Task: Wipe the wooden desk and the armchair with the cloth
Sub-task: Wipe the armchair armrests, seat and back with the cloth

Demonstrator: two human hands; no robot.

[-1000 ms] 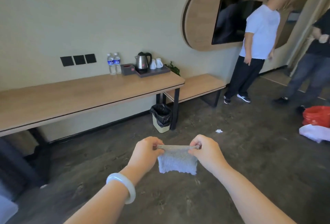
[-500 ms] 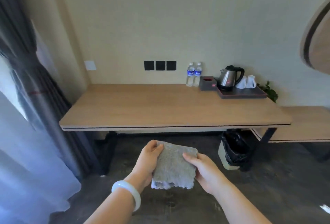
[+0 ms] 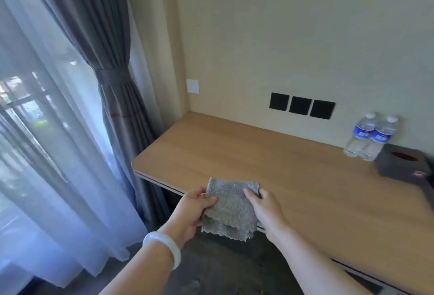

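A folded grey cloth [image 3: 230, 210] hangs between both my hands, just above the front edge of the wooden desk [image 3: 270, 160]. My left hand [image 3: 191, 210], with a pale bangle on the wrist, grips the cloth's left side. My right hand [image 3: 264, 210] pinches its right side, thumb on top. The desk's light wood top stretches from its left end, close to the curtain, towards the right. No armchair is in view.
Two water bottles [image 3: 368, 139] stand by the wall at the right, beside a dark tissue box [image 3: 404, 163]. Three black wall sockets [image 3: 301, 105] sit above the desk. A tied grey curtain [image 3: 112, 78] and sheer drapes [image 3: 35, 153] hang at the left.
The view has swung left and closer to the desk's left end. The cloth, earlier held over the floor, is now raised over the desk's front edge, still in both hands.
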